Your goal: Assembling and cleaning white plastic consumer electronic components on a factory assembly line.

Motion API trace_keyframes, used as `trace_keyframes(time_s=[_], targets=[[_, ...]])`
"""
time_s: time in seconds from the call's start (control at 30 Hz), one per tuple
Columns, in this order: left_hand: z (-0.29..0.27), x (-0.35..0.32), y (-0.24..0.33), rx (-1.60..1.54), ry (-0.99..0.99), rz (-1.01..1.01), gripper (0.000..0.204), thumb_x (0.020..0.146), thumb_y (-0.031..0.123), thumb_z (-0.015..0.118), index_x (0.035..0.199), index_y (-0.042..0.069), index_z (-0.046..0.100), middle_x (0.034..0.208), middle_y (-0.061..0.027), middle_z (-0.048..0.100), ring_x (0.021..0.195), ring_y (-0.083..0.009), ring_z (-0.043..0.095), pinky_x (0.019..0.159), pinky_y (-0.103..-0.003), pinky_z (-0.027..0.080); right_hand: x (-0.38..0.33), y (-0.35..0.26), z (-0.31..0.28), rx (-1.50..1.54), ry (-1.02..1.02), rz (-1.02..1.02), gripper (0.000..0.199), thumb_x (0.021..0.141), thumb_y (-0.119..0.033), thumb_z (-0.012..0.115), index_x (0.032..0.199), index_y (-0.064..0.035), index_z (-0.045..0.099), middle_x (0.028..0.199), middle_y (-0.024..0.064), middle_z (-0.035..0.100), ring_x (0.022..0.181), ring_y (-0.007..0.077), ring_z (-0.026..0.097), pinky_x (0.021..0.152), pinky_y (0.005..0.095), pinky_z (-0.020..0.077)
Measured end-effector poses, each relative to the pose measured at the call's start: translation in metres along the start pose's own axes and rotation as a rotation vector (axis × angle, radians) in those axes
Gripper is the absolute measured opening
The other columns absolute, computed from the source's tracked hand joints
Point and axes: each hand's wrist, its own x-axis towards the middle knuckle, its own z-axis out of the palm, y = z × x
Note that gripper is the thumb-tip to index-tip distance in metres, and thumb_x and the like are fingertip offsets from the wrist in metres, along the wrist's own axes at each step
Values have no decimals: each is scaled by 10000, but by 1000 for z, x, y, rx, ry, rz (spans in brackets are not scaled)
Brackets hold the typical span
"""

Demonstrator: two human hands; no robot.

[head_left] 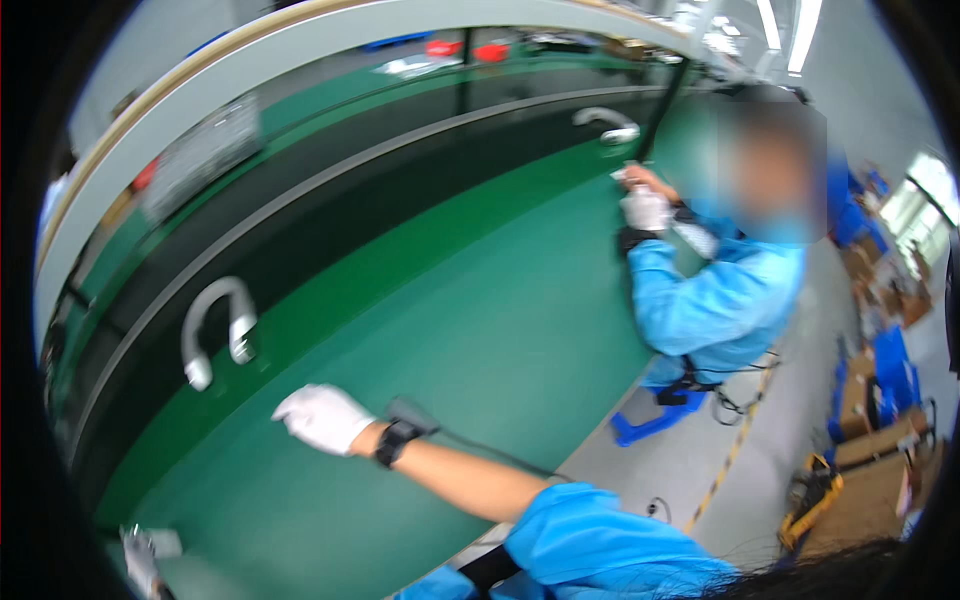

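Note:
My right hand [322, 416], in a white glove with a black band at the wrist, hovers over or rests on the green tabletop [480, 330]. Its fingers point left and are smeared by motion; I see nothing in them. Nearest to it, at the back of the table, is a white U-shaped device [222, 310] with silvery ends. At the lower left edge my left hand [142, 565], also gloved, is partly cut off. It seems closed on a small pale piece [166, 542], too blurred to name. A dark grey object [412, 414] with a cable lies beside my right wrist.
At the far right of the table a person in a blue smock [715, 290] works with gloved hands, near another white U-shaped device [605, 124]. A shelf edge [300, 22] curves overhead. Cartons [870, 480] and blue bins [895, 370] stand on the floor at right.

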Motion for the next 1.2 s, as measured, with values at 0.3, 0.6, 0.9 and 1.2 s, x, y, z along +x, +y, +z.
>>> trace_keyframes(time_s=[0.3,0.6,0.9,1.2], targets=[[-80,-105,121,-693,448,360,140,942,140,728,1051,57,755,1061,-167,743,1009,-349,719,903,-417,570,-23,19,-3,-228,-38,-183,89,930,-131,624,985,-130,694,1235,36,737,1053,283,685,954,426,541],[-122,-265,394,-1878,-779,513,203,1008,122,711,1165,3,665,1117,-101,723,1016,-185,717,948,-340,596,-9,-22,-19,193,-25,227,679,980,-187,679,1613,-146,437,1073,121,690,1004,275,682,957,400,556],[-55,-283,447,-2120,-1125,442,173,1038,93,668,1172,-15,650,1091,-112,710,1013,-207,708,959,-380,592,-20,2,-42,122,72,374,382,980,-163,722,1355,-100,695,1051,106,697,936,206,711,904,326,573],[-37,-276,430,-1829,-769,579,169,1054,160,662,1123,7,682,1039,-47,717,943,-109,672,873,-283,551,-11,-19,-18,15,63,285,430,986,-231,744,1400,-130,686,1009,99,695,871,188,694,859,316,572]])
